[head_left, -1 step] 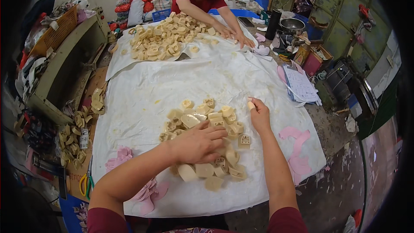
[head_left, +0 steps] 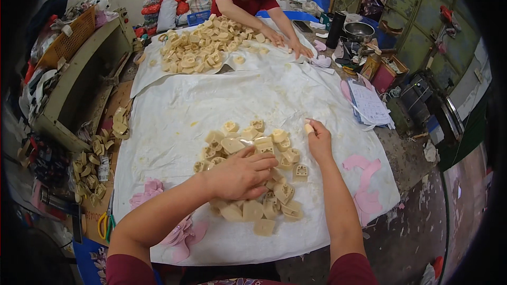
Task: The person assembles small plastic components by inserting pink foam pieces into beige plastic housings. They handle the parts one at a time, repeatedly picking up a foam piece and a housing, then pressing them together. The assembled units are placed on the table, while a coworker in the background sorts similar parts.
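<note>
A pile of cream moulded blocks [head_left: 284,193], some hollow with small holes, lies on the white sheet before me. My left hand [head_left: 242,173] rests palm down on the pile, its fingers loosely bent and a little apart, covering several blocks. To the right of the pile, my right hand [head_left: 318,140] is closed in a pinch just above the sheet. A pale cover or small piece [head_left: 308,128] shows at its thumb; I cannot tell which. One hollow block [head_left: 300,172] sits apart at the pile's right edge.
A co-worker [head_left: 244,0] leans over the far end beside a bigger block heap [head_left: 193,47]. Pink strips [head_left: 364,171] lie at the right edge, pink scraps [head_left: 177,235] under my left forearm. Papers [head_left: 368,103] lie at right; scissors [head_left: 107,225] at lower left.
Several blocks by my left hand have shifted slightly, and those in front of it lie a little differently. Both hands stay in nearly the same place.
</note>
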Demonstrator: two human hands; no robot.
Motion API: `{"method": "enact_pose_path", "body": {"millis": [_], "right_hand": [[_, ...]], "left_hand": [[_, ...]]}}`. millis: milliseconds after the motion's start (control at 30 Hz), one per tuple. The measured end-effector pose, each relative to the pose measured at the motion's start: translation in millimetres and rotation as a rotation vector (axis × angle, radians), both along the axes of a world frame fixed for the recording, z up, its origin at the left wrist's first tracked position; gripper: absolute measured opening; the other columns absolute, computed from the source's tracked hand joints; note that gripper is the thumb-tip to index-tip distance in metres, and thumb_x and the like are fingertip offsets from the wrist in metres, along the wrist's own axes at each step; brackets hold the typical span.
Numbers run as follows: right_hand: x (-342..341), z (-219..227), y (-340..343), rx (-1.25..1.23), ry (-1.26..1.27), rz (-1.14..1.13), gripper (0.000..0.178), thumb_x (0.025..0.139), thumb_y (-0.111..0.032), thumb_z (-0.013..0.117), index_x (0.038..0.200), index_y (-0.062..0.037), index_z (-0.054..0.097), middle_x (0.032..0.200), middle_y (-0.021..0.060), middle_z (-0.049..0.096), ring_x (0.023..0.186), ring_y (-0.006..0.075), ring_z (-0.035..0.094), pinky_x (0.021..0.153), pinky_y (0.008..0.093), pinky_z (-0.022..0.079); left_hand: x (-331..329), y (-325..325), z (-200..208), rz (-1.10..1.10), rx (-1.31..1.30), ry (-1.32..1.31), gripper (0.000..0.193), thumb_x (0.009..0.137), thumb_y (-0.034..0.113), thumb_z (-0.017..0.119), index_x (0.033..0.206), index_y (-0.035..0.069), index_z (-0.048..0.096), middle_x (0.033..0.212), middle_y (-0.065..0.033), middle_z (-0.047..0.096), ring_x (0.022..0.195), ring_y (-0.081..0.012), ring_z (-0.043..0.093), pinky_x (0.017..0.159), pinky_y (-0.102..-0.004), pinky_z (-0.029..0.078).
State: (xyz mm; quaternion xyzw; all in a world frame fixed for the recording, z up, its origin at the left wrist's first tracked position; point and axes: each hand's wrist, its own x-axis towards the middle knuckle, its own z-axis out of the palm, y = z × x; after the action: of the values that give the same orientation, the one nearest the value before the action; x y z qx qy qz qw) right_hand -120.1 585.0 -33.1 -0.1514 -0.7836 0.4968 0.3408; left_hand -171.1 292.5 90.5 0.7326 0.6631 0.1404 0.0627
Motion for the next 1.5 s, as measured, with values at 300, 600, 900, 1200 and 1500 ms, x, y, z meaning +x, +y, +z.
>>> {"method": "enact_pose_path", "body": {"millis": [300, 600, 900, 1200, 1500], "right_hand": [[12, 44, -54, 0.488, 0.016, 0.111, 0.045, 0.072, 0.005, 0.054, 0.116, -0.0008, 0.062, 0.124, 0.013, 0.061, 0.118, 0.0314, 0.055, 0.11, 0.0397, 0.035], [6, 44, -79, 0.293, -0.265, 0.362, 0.052, 0.072, -0.008, 0.065, 0.123, -0.0014, 0.058, 0.137, 0.0141, 0.051, 0.124, 0.0323, 0.048, 0.105, 0.0395, 0.04], [6, 36, -77, 0.55, -0.312, 0.149, 0.057, 0.07, -0.011, 0.069, 0.126, -0.0059, 0.057, 0.132, 0.0127, 0.054, 0.118, 0.0327, 0.049, 0.1, 0.0404, 0.041], [5, 49, -89, 0.491, -0.437, 0.05, 0.063, 0.072, -0.01, 0.064, 0.133, -0.0067, 0.05, 0.128, 0.0136, 0.056, 0.112, 0.0336, 0.051, 0.098, 0.0415, 0.043], [-1, 61, -89, 0.512, -0.589, -0.018, 0.064, 0.075, -0.013, 0.064, 0.135, -0.0102, 0.044, 0.123, 0.0159, 0.057, 0.104, 0.0366, 0.058, 0.089, 0.0453, 0.048]], "left_hand": [[-30, -51, -1, 0.2, 0.158, 0.052, 0.018, 0.076, 0.018, 0.068, 0.091, 0.009, 0.064, 0.103, -0.0095, 0.059, 0.1, -0.0281, 0.056, 0.094, -0.0452, 0.041], [-21, 5, 22, 0.332, 0.182, -0.048, 0.063, 0.074, 0.04, 0.077, 0.125, 0.011, 0.054, 0.13, -0.0204, 0.049, 0.123, -0.0376, 0.045, 0.105, -0.053, 0.032], [-16, 45, -25, 0.54, -0.167, -0.045, 0.08, 0.082, 0.058, 0.062, 0.144, 0.016, 0.037, 0.135, -0.0179, 0.048, 0.131, -0.0361, 0.04, 0.105, -0.0593, 0.029], [-42, -41, -31, 0.519, -0.109, 0.075, 0.046, 0.086, 0.042, 0.064, 0.121, 0.012, 0.063, 0.123, -0.0134, 0.054, 0.12, -0.0301, 0.048, 0.103, -0.0501, 0.032], [-23, -42, -2, 0.607, -0.104, -0.066, 0.076, 0.084, 0.054, 0.064, 0.143, 0.012, 0.041, 0.146, -0.0202, 0.038, 0.141, -0.0389, 0.027, 0.113, -0.064, 0.012]]}}
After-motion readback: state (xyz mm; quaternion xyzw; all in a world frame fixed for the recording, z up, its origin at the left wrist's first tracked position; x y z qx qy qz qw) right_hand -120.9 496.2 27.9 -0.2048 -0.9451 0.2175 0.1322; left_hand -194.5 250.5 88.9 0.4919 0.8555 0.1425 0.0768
